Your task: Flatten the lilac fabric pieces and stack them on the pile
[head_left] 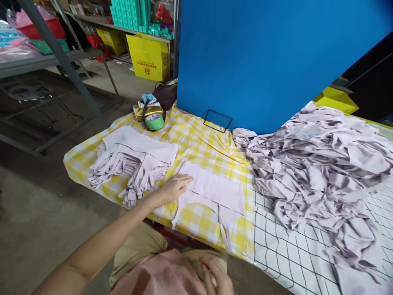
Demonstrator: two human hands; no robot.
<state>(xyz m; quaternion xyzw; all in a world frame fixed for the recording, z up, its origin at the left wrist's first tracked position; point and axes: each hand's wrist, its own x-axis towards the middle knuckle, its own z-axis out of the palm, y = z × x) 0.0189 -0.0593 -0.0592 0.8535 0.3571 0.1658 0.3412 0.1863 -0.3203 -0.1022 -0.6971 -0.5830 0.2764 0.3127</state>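
A pale lilac strappy top (211, 186) lies flat on the yellow checked cloth (205, 143), its straps toward my body. My left hand (177, 187) rests palm down on its left side, fingers stretched out. Low in the view, over my lap, my right hand (216, 278) has its fingers curled in; something small and pale may be between them, too small to name. Left of the flat top sits a neat stack of similar lilac tops (138, 151), straps hanging forward. To the right is a big crumpled heap of lilac garments (316, 172).
A tall blue panel (260, 61) stands at the table's back, with a black wire frame (217, 121) before it. Green tape (154, 121) and a dark bag (167, 96) lie at the back left. A metal rack (58, 57) and yellow box (147, 57) stand beyond.
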